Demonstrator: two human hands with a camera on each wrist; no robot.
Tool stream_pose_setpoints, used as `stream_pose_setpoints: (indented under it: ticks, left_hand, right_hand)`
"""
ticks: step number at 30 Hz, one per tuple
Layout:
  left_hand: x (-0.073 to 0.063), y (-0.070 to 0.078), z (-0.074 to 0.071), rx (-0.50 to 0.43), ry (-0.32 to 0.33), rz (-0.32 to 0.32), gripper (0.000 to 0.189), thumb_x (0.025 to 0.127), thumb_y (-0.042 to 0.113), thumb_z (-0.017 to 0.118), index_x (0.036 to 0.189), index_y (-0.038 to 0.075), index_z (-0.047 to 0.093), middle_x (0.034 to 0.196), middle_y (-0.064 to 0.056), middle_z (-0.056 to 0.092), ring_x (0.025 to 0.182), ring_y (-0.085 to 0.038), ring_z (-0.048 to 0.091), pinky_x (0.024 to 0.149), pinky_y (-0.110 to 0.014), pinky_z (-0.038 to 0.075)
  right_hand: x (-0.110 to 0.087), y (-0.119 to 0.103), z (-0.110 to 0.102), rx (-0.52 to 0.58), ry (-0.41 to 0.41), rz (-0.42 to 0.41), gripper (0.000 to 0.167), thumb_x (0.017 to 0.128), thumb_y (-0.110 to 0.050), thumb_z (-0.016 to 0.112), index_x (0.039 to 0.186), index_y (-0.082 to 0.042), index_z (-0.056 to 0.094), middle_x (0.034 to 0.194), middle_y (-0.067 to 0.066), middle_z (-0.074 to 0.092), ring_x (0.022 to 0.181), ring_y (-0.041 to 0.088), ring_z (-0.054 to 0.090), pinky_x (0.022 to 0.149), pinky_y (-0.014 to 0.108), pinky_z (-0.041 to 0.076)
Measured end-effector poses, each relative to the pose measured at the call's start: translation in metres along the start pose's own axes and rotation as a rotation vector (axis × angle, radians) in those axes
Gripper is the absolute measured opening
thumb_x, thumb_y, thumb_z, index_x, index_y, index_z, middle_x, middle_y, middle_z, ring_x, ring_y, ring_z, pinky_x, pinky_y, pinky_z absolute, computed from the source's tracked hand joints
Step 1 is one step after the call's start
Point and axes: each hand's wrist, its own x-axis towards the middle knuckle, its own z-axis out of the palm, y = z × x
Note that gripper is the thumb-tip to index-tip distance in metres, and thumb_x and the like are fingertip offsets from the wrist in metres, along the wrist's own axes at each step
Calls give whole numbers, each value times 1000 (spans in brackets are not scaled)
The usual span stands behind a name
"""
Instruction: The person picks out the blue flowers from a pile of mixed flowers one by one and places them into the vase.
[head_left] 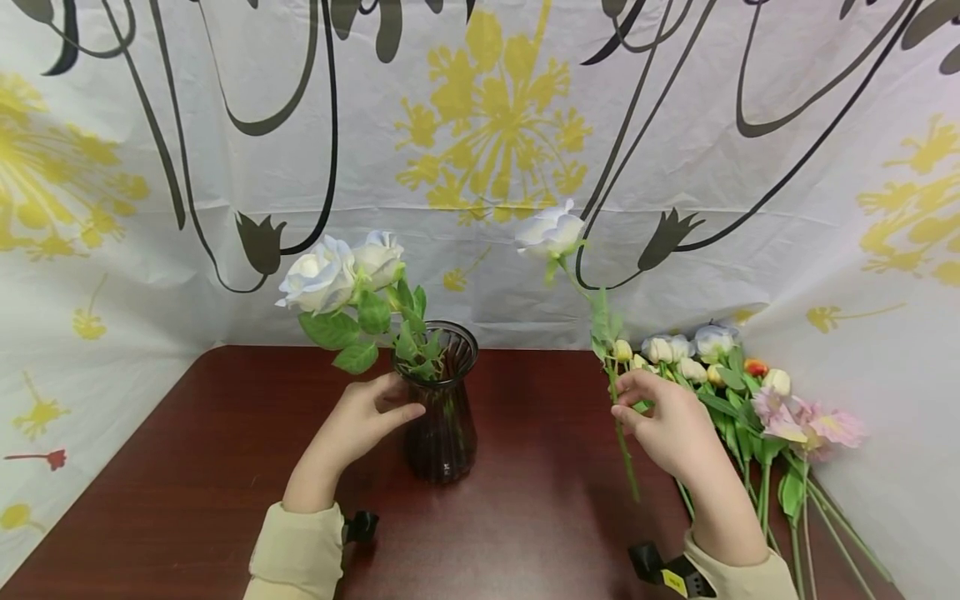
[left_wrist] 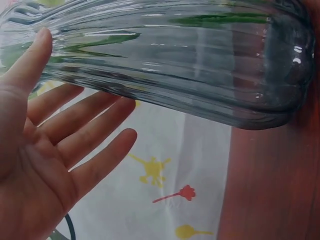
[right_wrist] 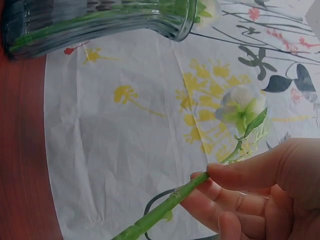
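Note:
A dark, ribbed glass vase (head_left: 441, 433) stands upright on the table, two white roses (head_left: 318, 275) leaning left out of its mouth. My left hand (head_left: 375, 417) is at the vase's left side near the neck. In the left wrist view its fingers (left_wrist: 100, 130) are spread and nearly straight, fingertips right at the glass, and the thumb overlaps the neck. To the right, my right hand (head_left: 667, 421) pinches the green stem (right_wrist: 185, 192) of a white rose (head_left: 551, 231) between thumb and fingers. This rose is upright, its bloom at the top and the stem end hanging below the hand.
A pile of cut flowers (head_left: 750, 400) lies at the table's right side, with white, yellow, orange and pink blooms and long stems toward the front. A patterned white cloth (head_left: 495, 275) hangs behind the dark red wooden table (head_left: 540, 517) and along both sides.

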Motion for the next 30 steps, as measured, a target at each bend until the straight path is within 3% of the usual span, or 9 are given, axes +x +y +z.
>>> stream_pose_setpoints:
  ticks: [11,15,19,25,30]
  left_hand:
    - [-6,20,-12,91,14,-46,28,88,26,72,107,6,69,101,-4,69,87,-17,66,76,-37,54]
    - [-9,28,-16,140,55,-16,19,88,28,71,97,11,73,90,4,69,78,-11,65,70,-34,53]
    - [-13,37,-18,166,135,64,10,87,27,72,82,17,72,75,13,65,66,-7,60,61,-30,50]
    - [-17,50,-16,-6,264,184,5,87,13,73,83,10,73,68,7,66,57,-8,60,50,-27,49]
    - [-19,59,-14,-187,361,282,5,84,-4,70,88,-1,72,71,-3,69,60,-13,65,52,-24,52]
  right_hand:
    - [-6,-13,6,15,14,-37,17,89,-10,69,104,-13,62,89,-2,66,65,10,63,59,34,46]
    - [-7,-16,7,38,5,-51,16,89,-9,69,103,-14,62,87,-3,66,68,14,64,59,34,46]
    - [-9,-20,9,53,-6,-72,16,88,-7,69,101,-15,62,86,-3,66,70,13,64,60,33,47]
    - [-13,-28,13,38,13,-116,18,86,-6,71,98,-17,63,84,-6,67,70,10,65,63,35,49]
    - [-16,-35,17,74,-12,-122,19,86,-5,70,97,-19,63,83,-8,65,70,8,65,63,33,50]
